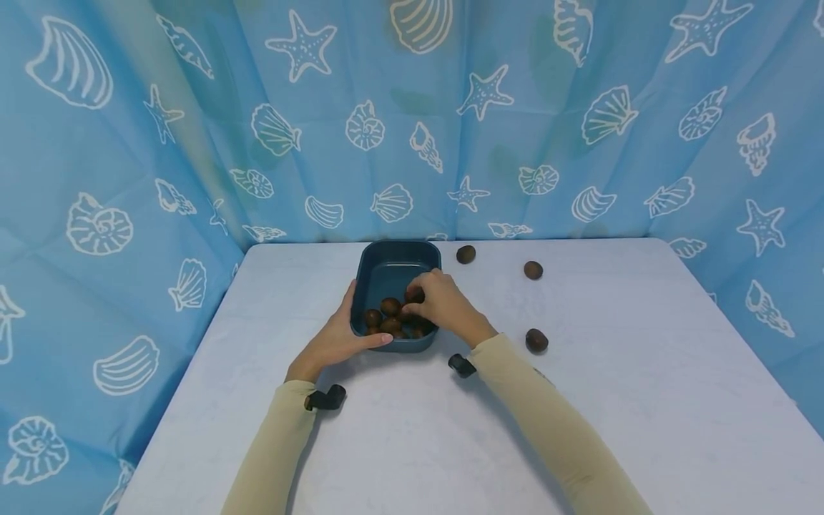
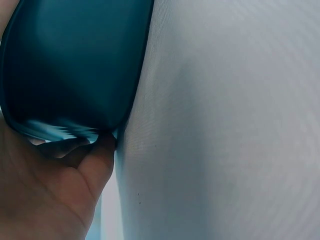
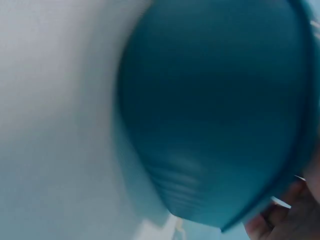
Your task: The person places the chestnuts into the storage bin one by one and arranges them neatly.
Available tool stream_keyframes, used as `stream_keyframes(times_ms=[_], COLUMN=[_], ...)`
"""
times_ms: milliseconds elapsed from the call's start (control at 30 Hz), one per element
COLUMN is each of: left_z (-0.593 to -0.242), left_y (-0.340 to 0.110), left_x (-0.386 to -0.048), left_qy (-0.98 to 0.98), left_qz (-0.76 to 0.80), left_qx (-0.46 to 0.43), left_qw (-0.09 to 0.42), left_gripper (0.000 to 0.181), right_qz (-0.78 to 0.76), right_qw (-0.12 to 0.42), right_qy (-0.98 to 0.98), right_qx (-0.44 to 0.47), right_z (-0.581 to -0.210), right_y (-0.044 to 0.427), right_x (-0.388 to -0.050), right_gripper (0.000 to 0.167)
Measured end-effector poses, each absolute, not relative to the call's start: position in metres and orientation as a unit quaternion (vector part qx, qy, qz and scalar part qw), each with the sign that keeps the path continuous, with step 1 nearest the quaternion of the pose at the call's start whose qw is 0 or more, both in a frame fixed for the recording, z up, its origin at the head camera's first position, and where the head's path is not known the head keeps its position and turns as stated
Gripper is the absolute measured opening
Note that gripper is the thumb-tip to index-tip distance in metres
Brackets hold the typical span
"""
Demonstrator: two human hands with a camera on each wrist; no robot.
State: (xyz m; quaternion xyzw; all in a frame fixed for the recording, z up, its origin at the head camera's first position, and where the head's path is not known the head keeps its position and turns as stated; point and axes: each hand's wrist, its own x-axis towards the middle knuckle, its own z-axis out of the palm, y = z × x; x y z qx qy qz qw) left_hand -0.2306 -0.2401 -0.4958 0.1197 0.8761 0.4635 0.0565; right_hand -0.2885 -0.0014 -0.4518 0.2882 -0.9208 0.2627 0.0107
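With our left grip [image 1: 335,337] we clasped the blue container [image 1: 412,346] at its near left corner on the desk [image 1: 399,436]; our right grip [image 1: 444,302] pinched a brown ball [image 1: 415,295] near its right wall, beside other balls [image 1: 390,307] inside.

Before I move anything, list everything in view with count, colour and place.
Bin: one, dark blue-green, on the table
Items in the bin: several, brown, near end; exact count hidden
Loose items: three visible, brown, right of the bin
Table: one, white, beneath everything
Curtain: at least one, blue with white shells and starfish, behind the table
Wrist cameras: two, black, one per wrist
Sleeves: two, beige, on the forearms
Left hand: one, bare, gripping the bin's near left corner
Right hand: one, bare, fingers pinching a brown item over the bin
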Motion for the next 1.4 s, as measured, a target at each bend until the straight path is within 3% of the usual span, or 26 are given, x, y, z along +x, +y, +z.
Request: stream_keyframes(times_ms=[600,833,1067,1400], left_z=[-0.496,-0.494,-0.493,-0.492], left_y=[-0.240,-0.240,-0.239,-0.239], left_x=[-0.228,-0.226,-0.227,-0.226], left_qy=[0.877,0.881,0.884,0.888], left_qz=[0.465,0.458,0.454,0.445], left_qx=[0.113,0.095,0.085,0.082], left_qw=[0.052,0.069,0.073,0.077], left_gripper=[0.129,0.131,0.133,0.132], right_qz=[0.364,0.377,0.378,0.349], right_qw=[0.061,0.084,0.118,0.068], right_qy=[-0.909,-0.909,-0.909,-0.929], right_qx=[0.193,0.154,0.128,0.102], right_z=[-0.417,-0.417,-0.431,-0.445], right_y=[0.111,0.159,0.197,0.216], right_x=[-0.267,-0.257,-0.248,-0.240], right_gripper=[0.034,0.043,0.043,0.051])
